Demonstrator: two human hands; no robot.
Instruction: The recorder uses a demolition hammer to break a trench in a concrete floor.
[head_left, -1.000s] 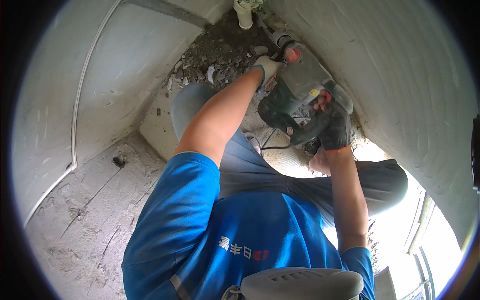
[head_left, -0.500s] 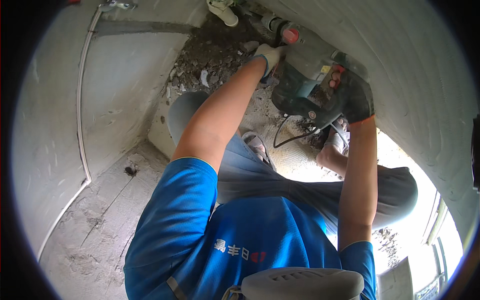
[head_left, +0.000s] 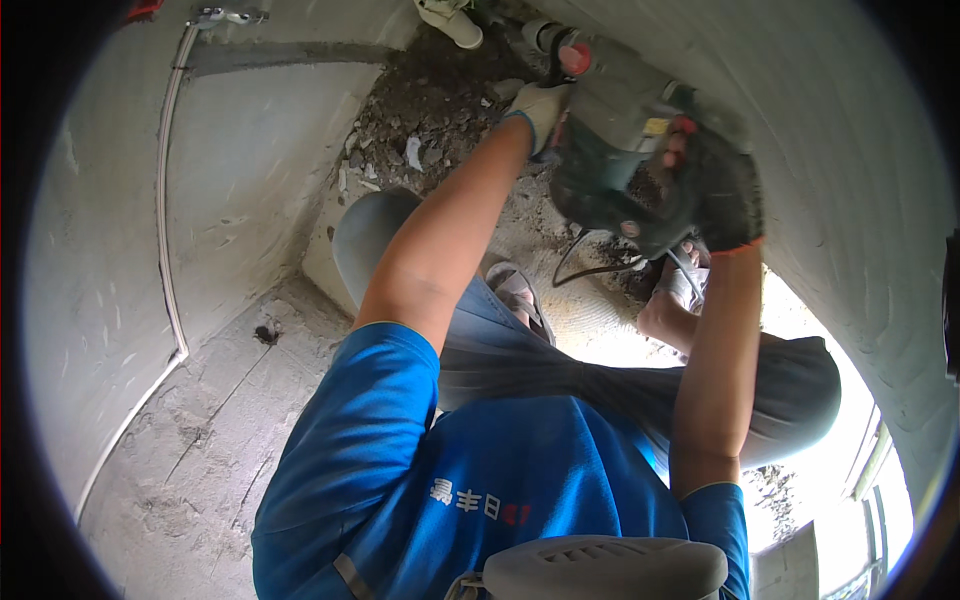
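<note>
I see the left hand (head_left: 543, 107), in a pale glove, closed at the front of the drill (head_left: 612, 110); its fingers are mostly turned from me, so I cannot tell exactly which part they wrap. The right hand (head_left: 728, 195), in a dark glove with an orange cuff, is clenched round the rear grip, bare fingertips showing by the red trigger (head_left: 686, 125); it comes to me a little blurred. The drill lies between the two hands, its body slanting from the right hand up past the left, its nose pointing up and left into the corner; I cannot make out the tip. Just left of the left hand I have dark rubble (head_left: 420, 125) with pale chips in it, and above that hand an off-white pipe (head_left: 455, 25). Below and left of the right hand a black cord (head_left: 600, 270) loops near the feet: one sandal (head_left: 520, 295) below the left hand, the other (head_left: 682, 285) below and left of the right. The right wall (head_left: 840, 190) runs close beside the right hand. Well left of the left hand, a thin conduit (head_left: 165, 200) goes down the left wall (head_left: 250, 170), and farther below I see a hole (head_left: 266, 335) in the rough floor (head_left: 200, 450).
</note>
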